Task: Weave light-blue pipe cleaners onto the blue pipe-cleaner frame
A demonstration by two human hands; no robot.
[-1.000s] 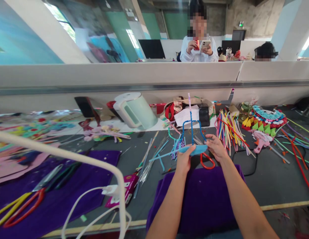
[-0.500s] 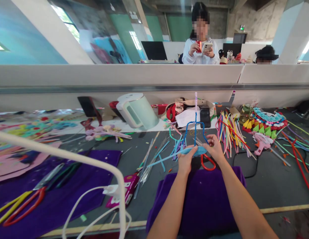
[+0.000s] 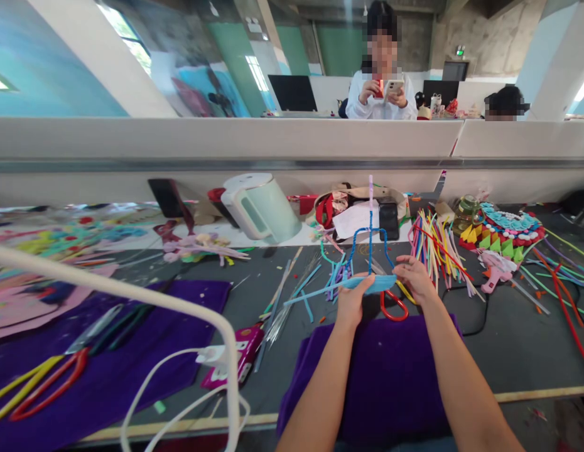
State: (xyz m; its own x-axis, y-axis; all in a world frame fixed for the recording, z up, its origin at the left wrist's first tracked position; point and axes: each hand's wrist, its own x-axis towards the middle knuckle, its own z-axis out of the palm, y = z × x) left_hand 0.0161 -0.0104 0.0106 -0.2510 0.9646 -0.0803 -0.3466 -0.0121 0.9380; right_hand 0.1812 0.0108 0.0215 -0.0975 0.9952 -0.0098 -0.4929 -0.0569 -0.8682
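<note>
My left hand is closed on a light blue bundle of pipe cleaners, its thumb lying along the top. A long light blue strand sticks out to the left of that hand. At the bundle's right end is my right hand, fingers bent close together; what they pinch is too small to make out. A dark blue wire frame with a lilac tip rises just behind the bundle. Red-handled scissors lie under the bundle, partly hidden.
A folded purple cloth lies under my forearms. Beyond are a kettle and a pile of coloured pipe cleaners. A white tube crosses the left foreground. Large scissors rest at the left. A person stands behind the partition.
My right hand has moved slightly right, away from the frame's lower end. A yellow scissor handle now shows beneath it. The light blue bundle has shifted a little to the right.
</note>
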